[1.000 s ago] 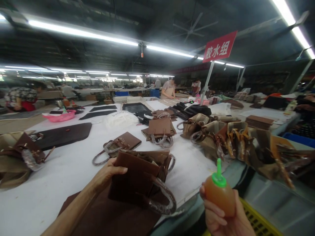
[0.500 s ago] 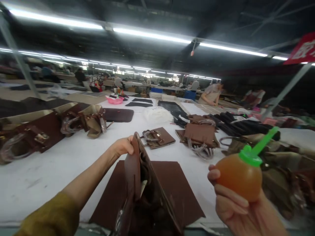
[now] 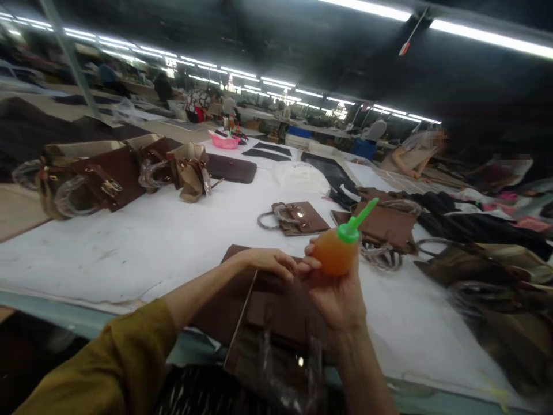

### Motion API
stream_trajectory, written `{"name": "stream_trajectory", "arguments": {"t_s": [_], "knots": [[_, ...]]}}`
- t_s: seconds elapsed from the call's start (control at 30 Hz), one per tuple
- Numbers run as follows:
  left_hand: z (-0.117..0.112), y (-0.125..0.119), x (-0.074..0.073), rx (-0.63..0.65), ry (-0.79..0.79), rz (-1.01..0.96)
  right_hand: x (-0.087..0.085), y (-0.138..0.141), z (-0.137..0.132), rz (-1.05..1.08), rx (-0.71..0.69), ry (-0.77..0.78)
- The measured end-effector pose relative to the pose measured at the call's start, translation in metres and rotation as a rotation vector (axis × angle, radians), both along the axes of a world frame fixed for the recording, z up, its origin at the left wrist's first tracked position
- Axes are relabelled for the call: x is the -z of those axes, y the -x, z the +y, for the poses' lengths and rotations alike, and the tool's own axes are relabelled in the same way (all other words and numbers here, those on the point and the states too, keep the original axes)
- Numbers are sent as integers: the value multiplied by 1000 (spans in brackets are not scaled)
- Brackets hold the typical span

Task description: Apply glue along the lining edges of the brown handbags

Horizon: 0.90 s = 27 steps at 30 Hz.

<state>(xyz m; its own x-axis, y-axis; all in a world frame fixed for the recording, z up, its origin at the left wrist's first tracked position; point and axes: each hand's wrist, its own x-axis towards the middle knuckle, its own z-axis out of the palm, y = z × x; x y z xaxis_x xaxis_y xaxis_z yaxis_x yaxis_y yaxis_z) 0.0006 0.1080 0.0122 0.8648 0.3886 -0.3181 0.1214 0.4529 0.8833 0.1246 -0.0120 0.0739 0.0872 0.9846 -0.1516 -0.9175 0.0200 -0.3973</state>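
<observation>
My right hand [image 3: 330, 294] is wrapped round a squeeze bottle [image 3: 334, 253] of orange liquid, its green cap and spout tilted up to the right. Just left of it, my left hand [image 3: 276, 263] has its fingers bent over the upper edge of a brown handbag [image 3: 285, 305]; the fingertips are partly hidden. The bag leans at the table's near edge, its plastic-wrapped handles hanging low. Under and behind it lies a flat brown panel [image 3: 235, 253]. A smaller brown bag [image 3: 305, 218] lies flat beyond my hands.
Brown bags with wrapped handles stand at left [image 3: 116, 178]. More bags are stacked at right [image 3: 384, 225], and others [image 3: 488, 259] lie along the right side. A white bundle [image 3: 300, 177] and a pink basket [image 3: 223, 140] sit farther back. A person [image 3: 415, 153] leans over a far table.
The view has swung right and down. The handbag has turned, its handled face now toward me. My right hand has brought the bottle inward, close to my left hand.
</observation>
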Motion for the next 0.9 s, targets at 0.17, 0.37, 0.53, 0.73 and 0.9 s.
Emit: {"name": "stream_trajectory", "arguments": {"t_s": [0.17, 0.37, 0.53, 0.73, 0.9], "knots": [[-39, 27, 9, 31, -541, 54, 38, -10, -5, 3, 46, 71], [-62, 82, 7, -401, -711, 439, 36, -42, -34, -18, 147, 99], [-126, 121, 20, -383, -428, 707, 35, -63, -59, -36, 239, 146], [-182, 103, 32, -383, 259, 339, 40, -59, -69, 35, 266, 206], [-182, 84, 32, -479, 213, 317, 37, -56, -78, 3, 251, 214]]}}
